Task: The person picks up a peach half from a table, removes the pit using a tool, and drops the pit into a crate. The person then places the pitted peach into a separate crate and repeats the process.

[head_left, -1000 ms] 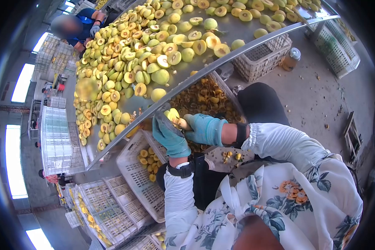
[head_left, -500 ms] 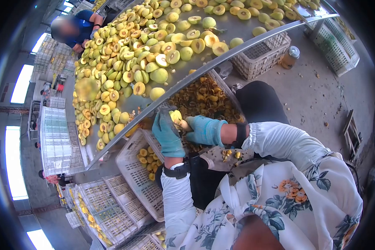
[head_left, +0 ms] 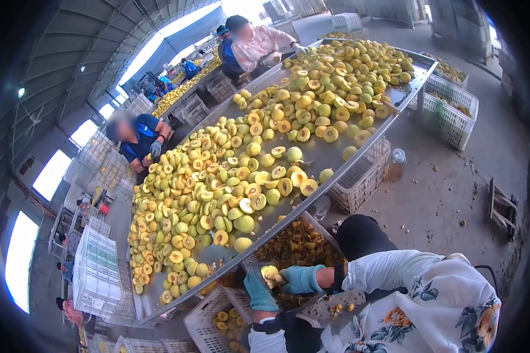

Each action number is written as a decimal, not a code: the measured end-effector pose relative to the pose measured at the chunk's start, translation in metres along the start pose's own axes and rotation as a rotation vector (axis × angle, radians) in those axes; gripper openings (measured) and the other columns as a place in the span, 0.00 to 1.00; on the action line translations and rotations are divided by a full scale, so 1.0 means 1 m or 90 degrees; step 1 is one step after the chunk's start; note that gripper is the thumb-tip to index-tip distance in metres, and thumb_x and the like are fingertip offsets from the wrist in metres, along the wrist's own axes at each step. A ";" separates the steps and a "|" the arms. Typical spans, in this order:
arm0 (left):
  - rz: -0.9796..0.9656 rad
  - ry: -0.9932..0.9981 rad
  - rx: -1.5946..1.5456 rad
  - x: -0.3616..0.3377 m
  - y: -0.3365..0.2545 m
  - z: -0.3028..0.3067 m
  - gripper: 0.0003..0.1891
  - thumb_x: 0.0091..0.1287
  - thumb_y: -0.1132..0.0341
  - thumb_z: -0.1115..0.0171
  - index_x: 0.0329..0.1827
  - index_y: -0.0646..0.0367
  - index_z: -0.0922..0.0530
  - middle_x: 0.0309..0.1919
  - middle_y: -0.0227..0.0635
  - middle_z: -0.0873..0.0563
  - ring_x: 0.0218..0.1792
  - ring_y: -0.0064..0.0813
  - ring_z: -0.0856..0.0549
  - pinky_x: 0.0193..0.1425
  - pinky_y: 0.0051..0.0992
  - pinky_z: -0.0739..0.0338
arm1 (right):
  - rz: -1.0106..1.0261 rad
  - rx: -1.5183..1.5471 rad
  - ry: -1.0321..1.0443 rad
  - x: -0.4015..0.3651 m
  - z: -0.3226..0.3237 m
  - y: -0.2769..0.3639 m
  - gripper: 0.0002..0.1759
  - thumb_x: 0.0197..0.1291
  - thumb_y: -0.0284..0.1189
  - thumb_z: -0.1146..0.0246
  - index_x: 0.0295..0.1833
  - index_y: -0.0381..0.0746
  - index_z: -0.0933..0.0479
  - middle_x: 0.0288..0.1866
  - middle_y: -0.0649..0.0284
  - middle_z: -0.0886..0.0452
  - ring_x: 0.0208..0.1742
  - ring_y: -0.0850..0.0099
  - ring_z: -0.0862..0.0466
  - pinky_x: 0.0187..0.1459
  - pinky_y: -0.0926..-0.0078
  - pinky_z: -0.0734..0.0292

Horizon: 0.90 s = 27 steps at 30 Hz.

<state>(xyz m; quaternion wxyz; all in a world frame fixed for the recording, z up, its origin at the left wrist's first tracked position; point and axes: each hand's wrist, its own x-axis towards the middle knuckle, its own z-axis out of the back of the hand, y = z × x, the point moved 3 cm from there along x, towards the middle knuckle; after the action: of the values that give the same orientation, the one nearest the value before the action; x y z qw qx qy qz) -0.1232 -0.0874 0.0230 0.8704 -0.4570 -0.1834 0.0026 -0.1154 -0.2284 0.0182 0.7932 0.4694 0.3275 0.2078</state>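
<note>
My left hand (head_left: 259, 290), in a teal glove, is closed around a yellow peach piece (head_left: 270, 273) below the near edge of the metal table (head_left: 218, 272). My right hand (head_left: 299, 279), gloved alike, is closed right beside the fruit. Whatever it grips is mostly hidden; a pale tan bit shows between the two hands. Under them sits a crate with brown-yellow scraps (head_left: 297, 242). To the left of my left hand, a white crate (head_left: 201, 330) holds yellow peach halves (head_left: 229, 320). Many halved peaches (head_left: 218, 200) are heaped on the table.
A raised metal rim (head_left: 303, 206) runs along the table's near side. A white crate (head_left: 362, 182) and a lidded jar (head_left: 397, 165) stand on the floor beyond my right arm. Across the table work a person in blue (head_left: 142, 136) and one in pink (head_left: 258, 47).
My view has tilted up, so more of the table and other people show. Both hands appear lower in view, still together at the peach piece.
</note>
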 end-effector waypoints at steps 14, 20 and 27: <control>0.051 -0.084 -0.338 0.005 -0.005 -0.001 0.18 0.77 0.54 0.55 0.50 0.61 0.25 0.41 0.34 0.17 0.39 0.27 0.18 0.45 0.25 0.22 | -0.065 0.356 0.060 0.003 0.009 0.003 0.14 0.52 0.32 0.38 0.43 0.37 0.25 0.21 0.63 0.25 0.16 0.70 0.25 0.16 0.71 0.31; 0.050 -0.078 -0.220 0.002 -0.014 -0.001 0.19 0.78 0.56 0.59 0.48 0.63 0.25 0.36 0.35 0.17 0.34 0.26 0.18 0.40 0.23 0.22 | -0.082 0.334 0.073 0.007 -0.005 0.002 0.17 0.53 0.29 0.38 0.48 0.33 0.27 0.22 0.63 0.24 0.18 0.72 0.23 0.18 0.72 0.27; 0.272 -0.034 -0.432 0.007 0.008 -0.008 0.21 0.77 0.53 0.58 0.42 0.62 0.23 0.30 0.35 0.16 0.28 0.27 0.18 0.35 0.24 0.21 | -0.111 0.231 0.054 -0.002 -0.003 0.011 0.17 0.55 0.28 0.41 0.51 0.34 0.29 0.23 0.61 0.24 0.17 0.71 0.23 0.18 0.73 0.27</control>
<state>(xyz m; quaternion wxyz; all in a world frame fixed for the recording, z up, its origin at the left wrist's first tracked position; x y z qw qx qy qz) -0.1125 -0.0881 0.0150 0.6449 -0.7459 -0.0975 0.1346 -0.1189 -0.2224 0.0278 0.6962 0.5654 0.4318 0.0954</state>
